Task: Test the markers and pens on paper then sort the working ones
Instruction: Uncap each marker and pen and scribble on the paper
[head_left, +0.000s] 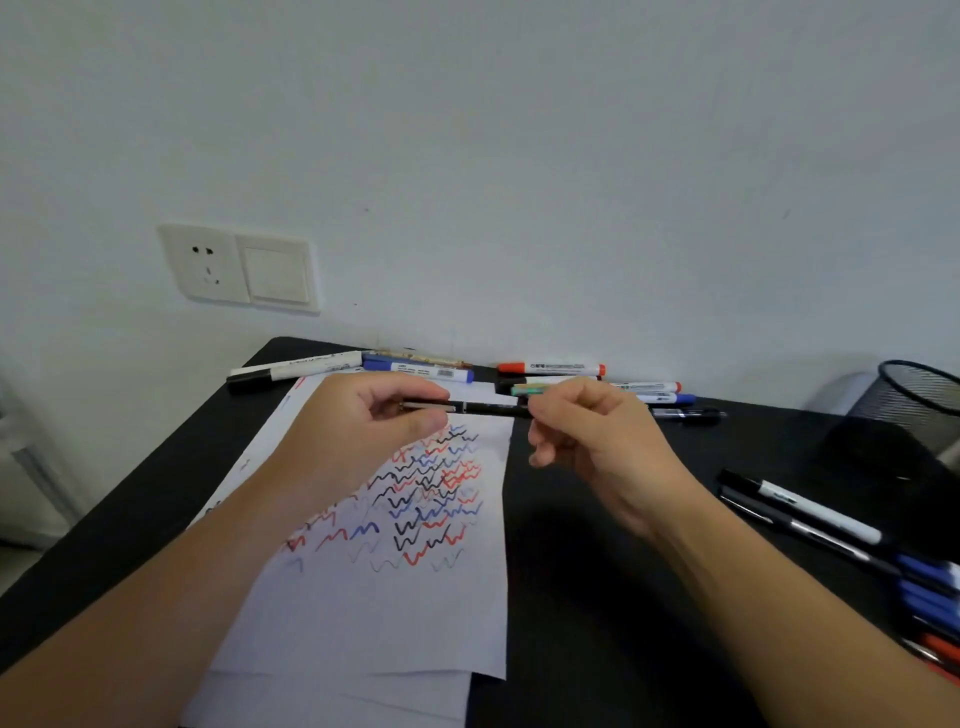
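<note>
Above one paper (374, 613), one pen (488, 408)

A plain home or small office desk corner: a black table (597, 571) pushed against a bare white wall (519, 156), a wall socket and switch (239, 267) at ten o'clock, a mesh bin (919, 400) at three o'clock.
</note>
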